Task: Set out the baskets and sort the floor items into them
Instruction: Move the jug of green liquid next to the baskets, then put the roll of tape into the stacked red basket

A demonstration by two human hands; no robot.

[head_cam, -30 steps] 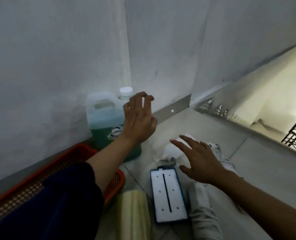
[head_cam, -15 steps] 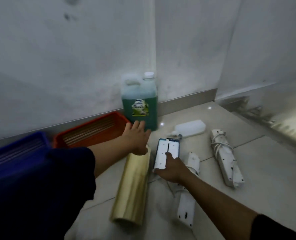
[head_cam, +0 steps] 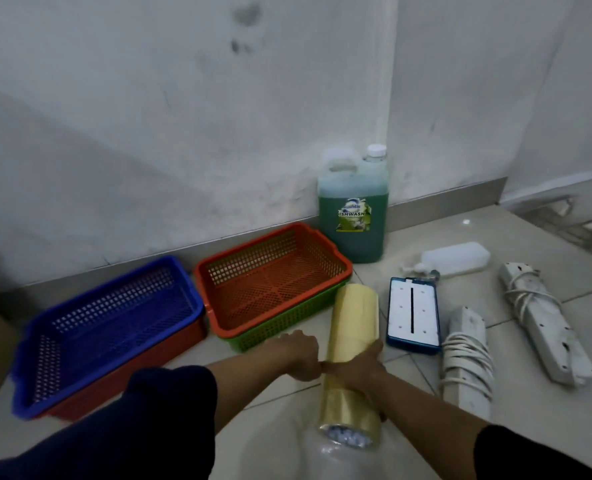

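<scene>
A long yellow roll of wrapped tape (head_cam: 355, 317) lies on the tiled floor, pointing toward me. My left hand (head_cam: 301, 355) presses against its left side at mid-length. My right hand (head_cam: 360, 367) wraps over it from the right, and the two hands meet on the roll. To the left stand two basket stacks against the wall: a blue basket (head_cam: 107, 323) nested on a red one, and an orange basket (head_cam: 274, 278) nested on a green one. Both top baskets hold nothing.
A green dishwash jug (head_cam: 353, 216) stands at the wall. A white bottle (head_cam: 457, 258) lies on its side. A blue-framed white panel (head_cam: 413, 315) and two white power strips (head_cam: 467, 355) (head_cam: 544, 320) with wound cords lie to the right of the roll.
My right hand left the blue-framed panel and came onto the roll. My left hand slid from the roll's far end to its middle. The view pulled back, showing both basket stacks.
</scene>
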